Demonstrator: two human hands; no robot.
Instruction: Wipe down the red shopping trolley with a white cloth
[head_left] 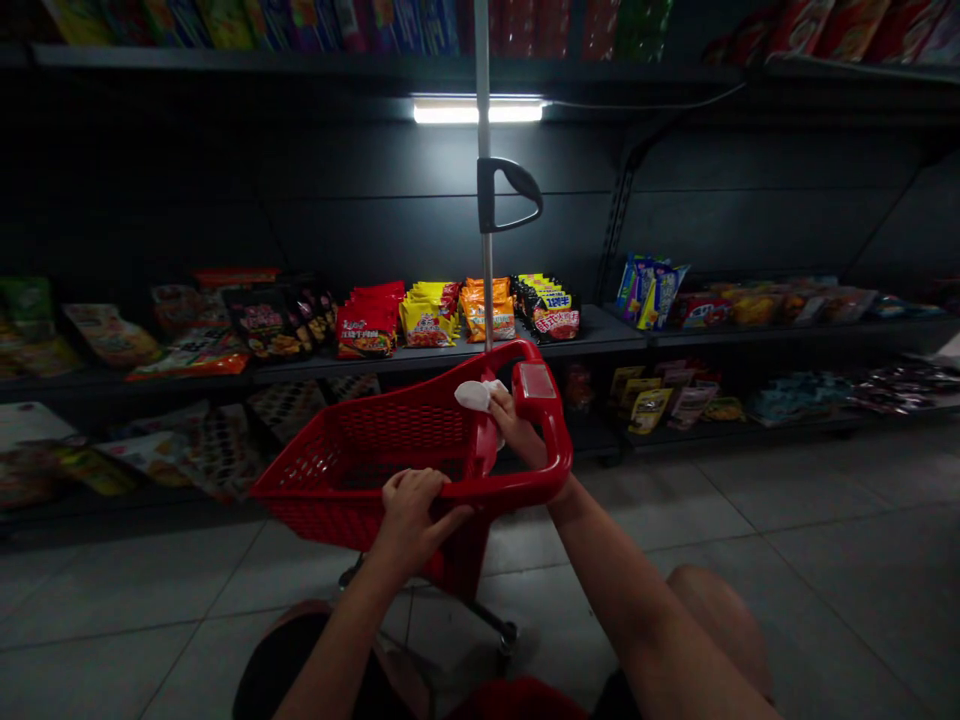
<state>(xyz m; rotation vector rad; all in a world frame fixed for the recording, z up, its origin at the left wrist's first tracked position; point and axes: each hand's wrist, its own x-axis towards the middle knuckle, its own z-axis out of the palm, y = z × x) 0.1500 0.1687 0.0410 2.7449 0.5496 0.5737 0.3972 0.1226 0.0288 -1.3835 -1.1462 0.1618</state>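
Note:
A red plastic shopping cart (360, 505) stands before me, its basket extending to the left and its looped handle (559, 470) on the right. My left hand (416, 510) grips the near rim of the basket, fingers over the edge and thumb along the outside. Passing through the handle loop, my right hand (517, 425) pinches a crumpled white cloth or tissue (478, 394) against the inner handle end of the cart. Part of the cloth is hidden by my fingers. Only the cart's mesh walls and dark interior show in the basket.
A grey pole (484, 90) with a black grip (517, 195) rises behind the cart. Shelves hold red noodle packets (369, 320), yellow packets (430, 315) and other bagged snacks (652, 290). A lit tube (450, 112) hangs under the upper shelf. Tiled floor (712, 530) lies below.

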